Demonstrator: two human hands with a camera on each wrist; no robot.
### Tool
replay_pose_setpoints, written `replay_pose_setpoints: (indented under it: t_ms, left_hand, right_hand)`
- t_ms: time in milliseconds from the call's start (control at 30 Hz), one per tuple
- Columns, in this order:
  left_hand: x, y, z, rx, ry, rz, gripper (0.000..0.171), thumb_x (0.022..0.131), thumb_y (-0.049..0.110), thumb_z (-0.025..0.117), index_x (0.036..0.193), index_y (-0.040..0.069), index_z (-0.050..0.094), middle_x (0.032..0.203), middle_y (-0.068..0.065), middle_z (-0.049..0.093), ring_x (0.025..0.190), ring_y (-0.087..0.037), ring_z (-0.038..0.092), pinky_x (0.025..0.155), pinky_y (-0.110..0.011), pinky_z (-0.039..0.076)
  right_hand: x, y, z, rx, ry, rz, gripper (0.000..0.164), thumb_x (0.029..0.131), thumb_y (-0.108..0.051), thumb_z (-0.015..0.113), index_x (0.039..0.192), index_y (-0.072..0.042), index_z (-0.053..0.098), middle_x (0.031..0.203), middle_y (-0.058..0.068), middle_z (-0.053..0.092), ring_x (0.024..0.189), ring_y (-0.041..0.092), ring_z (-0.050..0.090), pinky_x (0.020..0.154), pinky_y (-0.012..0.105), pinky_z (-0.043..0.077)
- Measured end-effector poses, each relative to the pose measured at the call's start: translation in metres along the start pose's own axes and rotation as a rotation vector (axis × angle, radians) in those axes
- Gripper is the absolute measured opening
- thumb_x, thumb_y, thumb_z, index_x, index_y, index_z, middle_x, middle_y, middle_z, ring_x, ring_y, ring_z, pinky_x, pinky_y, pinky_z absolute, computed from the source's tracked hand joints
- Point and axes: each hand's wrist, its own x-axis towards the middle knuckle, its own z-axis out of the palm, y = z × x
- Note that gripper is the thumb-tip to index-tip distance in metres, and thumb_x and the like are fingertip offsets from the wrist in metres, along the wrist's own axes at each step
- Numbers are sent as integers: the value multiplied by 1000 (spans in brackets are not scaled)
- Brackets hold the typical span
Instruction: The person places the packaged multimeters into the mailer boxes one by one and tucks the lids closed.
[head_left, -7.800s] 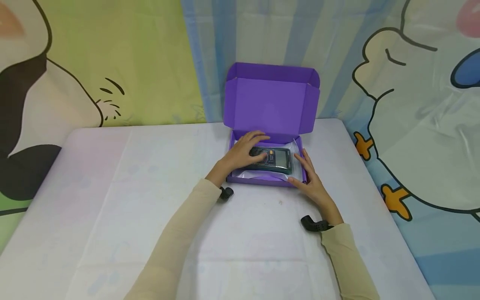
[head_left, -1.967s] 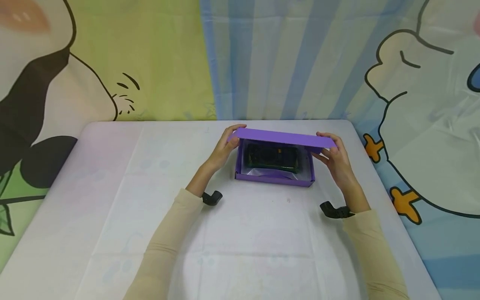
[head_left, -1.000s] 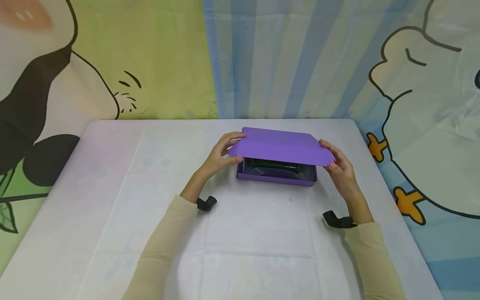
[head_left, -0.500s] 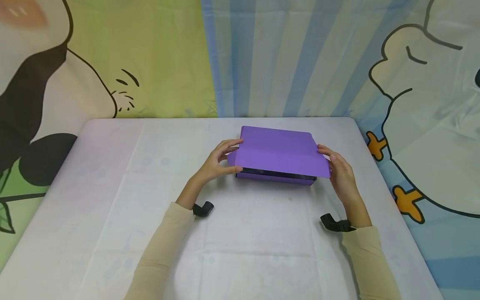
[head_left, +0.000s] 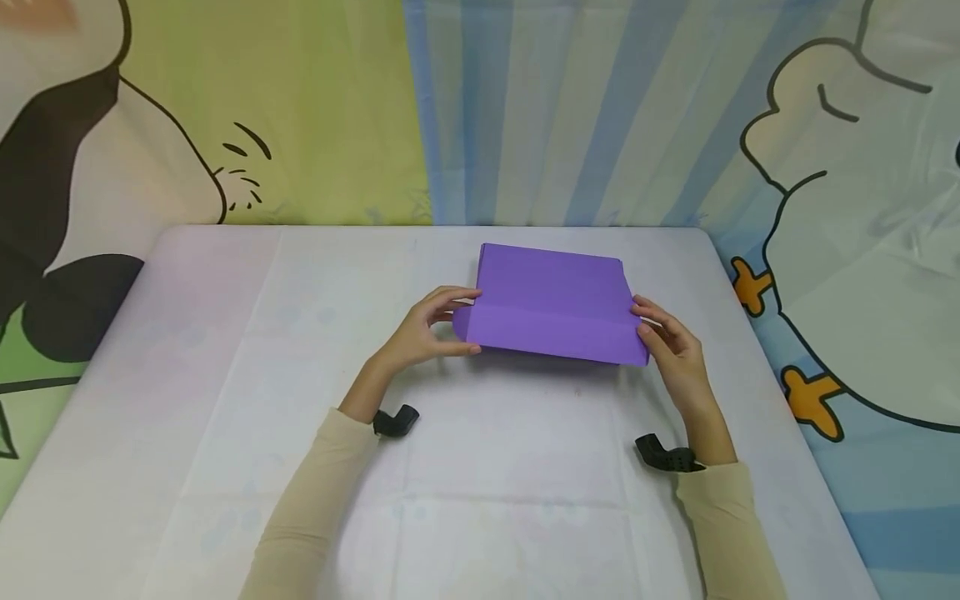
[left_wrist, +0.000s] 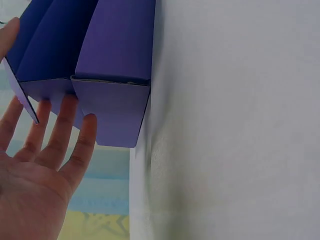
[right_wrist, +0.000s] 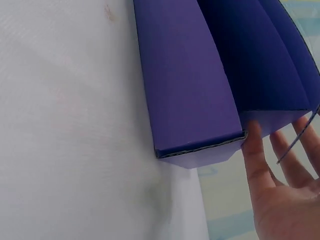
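Observation:
A purple cardboard box stands near the back of the table, its hinged lid (head_left: 555, 292) folded forward over the tray. In the wrist views a gap remains between the lid and the tray's front wall (left_wrist: 117, 40). My left hand (head_left: 412, 333) holds the lid's left side, thumb at the front corner and fingers spread along the side flap (left_wrist: 22, 95). At the right side, my right hand (head_left: 678, 358) grips the lid by its edge, thumb near the front corner. In the right wrist view its fingers (right_wrist: 257, 165) reach up beside the box end. The contents are hidden under the lid.
A white cloth covers the table (head_left: 510, 500). Behind it hangs a printed curtain (head_left: 525, 108) with cartoon figures. Each wrist carries a black camera, the left camera (head_left: 396, 421) and the right camera (head_left: 667, 454).
Earlier the lid stood upright, with my left hand on a dark multimeter in the tray and my right at the box's side. Both hands have since swung the lid forward and down, covering the multimeter.

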Motion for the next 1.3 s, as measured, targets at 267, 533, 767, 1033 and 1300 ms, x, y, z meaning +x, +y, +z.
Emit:
replay_pose_setpoints:
  t_ms: [267,533,767,1033,1300]
  left_hand:
    - [-5,3,2,35,7,-1,71,72,-4,83,136,-4,51,135,-20,49,119,-34,55,95,-48,48]
    - [-9,3,7,50,24,-34,58,82,-1,73,135,-5,52,124,-22,55,109,-33,54,92,-48,49]
    - [-14,-4,11,16,27,-66,54,85,-1,70,136,-5,52,120,-23,55,107,-31,52,93,-51,48]
    - [-19,-32,14,-41,20,-101,53,89,4,68,139,4,52,126,-15,55,112,-23,50,96,-43,48]
    - [-20,-25,13,-4,-23,-89,53,89,-1,67,139,-2,49,128,-18,54,104,-27,51,92,-45,47]
  right_hand:
    - [-4,8,0,-13,66,48,33,98,-11,58,130,-1,60,118,-2,62,101,9,59,82,14,50]
    - [-5,11,4,6,95,97,31,98,-12,59,128,-5,62,108,-3,61,88,6,55,72,14,48]
    - [-10,14,8,-6,111,128,32,98,-12,59,129,-9,62,115,-4,56,89,5,54,71,12,47]
    - [-16,22,10,-4,150,179,30,99,-18,57,128,-14,64,118,-8,59,92,4,54,71,13,46]
    - [-17,28,11,45,185,192,27,98,-17,60,124,-12,66,118,-7,60,92,5,54,71,14,46]
